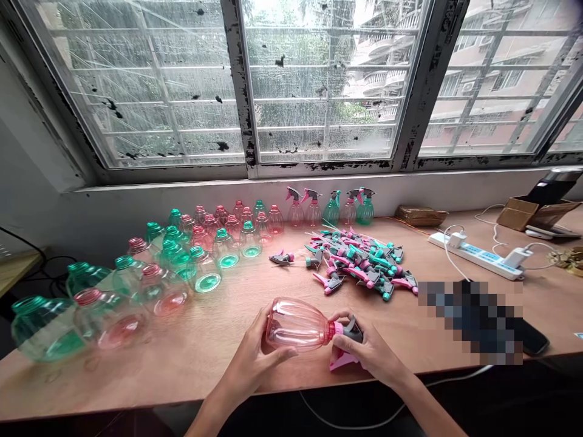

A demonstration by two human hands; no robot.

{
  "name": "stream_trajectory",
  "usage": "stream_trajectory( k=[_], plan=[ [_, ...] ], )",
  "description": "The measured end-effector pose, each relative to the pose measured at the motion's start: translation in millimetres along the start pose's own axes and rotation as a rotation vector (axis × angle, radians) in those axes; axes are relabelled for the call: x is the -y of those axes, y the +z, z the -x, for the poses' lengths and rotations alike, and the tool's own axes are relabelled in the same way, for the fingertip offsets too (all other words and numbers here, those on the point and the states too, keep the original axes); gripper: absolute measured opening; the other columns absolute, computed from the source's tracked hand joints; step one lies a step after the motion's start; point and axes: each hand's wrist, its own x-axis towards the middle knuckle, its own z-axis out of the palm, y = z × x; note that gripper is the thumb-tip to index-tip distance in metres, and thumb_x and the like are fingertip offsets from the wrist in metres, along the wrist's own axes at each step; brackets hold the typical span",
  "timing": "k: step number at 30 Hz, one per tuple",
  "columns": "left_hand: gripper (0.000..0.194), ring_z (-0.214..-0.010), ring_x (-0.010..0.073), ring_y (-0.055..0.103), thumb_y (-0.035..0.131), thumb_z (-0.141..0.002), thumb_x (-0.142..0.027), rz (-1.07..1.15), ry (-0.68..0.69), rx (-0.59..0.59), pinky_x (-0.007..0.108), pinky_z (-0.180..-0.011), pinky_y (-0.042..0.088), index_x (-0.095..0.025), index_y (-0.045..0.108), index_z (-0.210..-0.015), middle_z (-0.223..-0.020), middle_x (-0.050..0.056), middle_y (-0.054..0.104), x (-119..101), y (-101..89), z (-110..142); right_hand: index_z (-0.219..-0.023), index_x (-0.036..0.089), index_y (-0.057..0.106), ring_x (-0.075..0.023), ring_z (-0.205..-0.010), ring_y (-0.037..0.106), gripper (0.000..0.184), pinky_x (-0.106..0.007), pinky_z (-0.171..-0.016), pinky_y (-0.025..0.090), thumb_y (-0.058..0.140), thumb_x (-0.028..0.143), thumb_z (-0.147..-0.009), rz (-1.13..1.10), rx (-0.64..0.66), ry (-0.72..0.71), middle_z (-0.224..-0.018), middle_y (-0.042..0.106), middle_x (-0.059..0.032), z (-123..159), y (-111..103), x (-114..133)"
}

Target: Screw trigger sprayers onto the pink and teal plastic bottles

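A clear pink plastic bottle [298, 325] lies sideways between my hands, above the front of the table. My left hand [259, 349] wraps around its base end. At the neck, my right hand [368, 349] is closed on a grey and pink trigger spray head [351, 331], which sits against the bottle's mouth. Whether the threads are engaged cannot be made out. Beyond my right hand lies a heap of pink, green and grey spray heads [364, 261]. One separate spray head [282, 258] rests left of that heap.
Several open pink and green bottles [207, 270] stand in rows at the left. Finished-looking spray bottles [331, 209] line the wall below the window. At the right are a white power strip [478, 255], a brown package [421, 215], a cardboard box [514, 212] and a dark phone [532, 337].
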Motion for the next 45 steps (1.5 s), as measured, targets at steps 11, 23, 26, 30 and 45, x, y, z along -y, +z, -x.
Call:
stream_trajectory(
  k=[11, 23, 26, 30, 45],
  plan=[
    [0.074, -0.133, 0.0337, 0.056, 0.082, -0.085, -0.04, -0.007, 0.018, 0.005, 0.043, -0.115, 0.041, -0.027, 0.045, -0.149, -0.141, 0.009, 0.062, 5.3, 0.1, 1.2, -0.104, 0.02, 0.066, -0.0186, -0.071, 0.071, 0.035, -0.032, -0.069, 0.057, 0.086, 0.037, -0.082, 0.007, -0.054, -0.016, -0.089, 0.069, 0.0005, -1.3, 1.7, -1.3],
    [0.083, -0.138, 0.0298, 0.051, 0.085, -0.083, -0.038, -0.053, 0.0, 0.016, 0.038, -0.116, 0.039, -0.032, 0.039, -0.151, -0.15, 0.006, 0.054, 4.2, 1.1, 1.3, -0.098, 0.021, 0.058, -0.0189, -0.062, 0.073, 0.045, -0.031, -0.062, 0.06, 0.089, 0.046, -0.077, -0.108, -0.042, 0.071, -0.074, 0.069, 0.0035, -5.0, 5.4, 1.9],
    [0.081, -0.139, 0.0301, 0.051, 0.085, -0.083, -0.037, -0.036, 0.007, 0.018, 0.038, -0.117, 0.038, -0.032, 0.04, -0.151, -0.149, 0.007, 0.054, 4.3, 1.6, 1.0, -0.1, 0.021, 0.059, -0.019, -0.065, 0.073, 0.044, -0.033, -0.065, 0.062, 0.09, 0.042, -0.077, -0.121, -0.057, 0.044, -0.079, 0.069, 0.0034, -5.4, 3.3, -4.0],
    [0.084, -0.137, 0.0318, 0.051, 0.084, -0.084, -0.039, -0.021, -0.019, 0.016, 0.041, -0.116, 0.039, -0.03, 0.037, -0.153, -0.149, 0.009, 0.054, 6.2, 1.3, 1.4, -0.102, 0.021, 0.062, -0.0178, -0.066, 0.073, 0.043, -0.034, -0.067, 0.062, 0.091, 0.04, -0.076, -0.138, -0.078, 0.006, -0.09, 0.068, 0.0021, -6.1, 1.3, -10.4],
    [0.083, -0.13, 0.0296, 0.053, 0.085, -0.083, -0.036, 0.048, -0.016, 0.02, 0.042, -0.113, 0.041, -0.033, 0.038, -0.151, -0.141, 0.007, 0.054, 9.2, 1.0, 1.8, -0.102, 0.02, 0.064, -0.0192, -0.065, 0.071, 0.046, -0.034, -0.066, 0.061, 0.092, 0.041, -0.073, -0.077, -0.074, 0.051, -0.082, 0.069, 0.0023, -3.7, 1.4, 0.0]
  ],
)
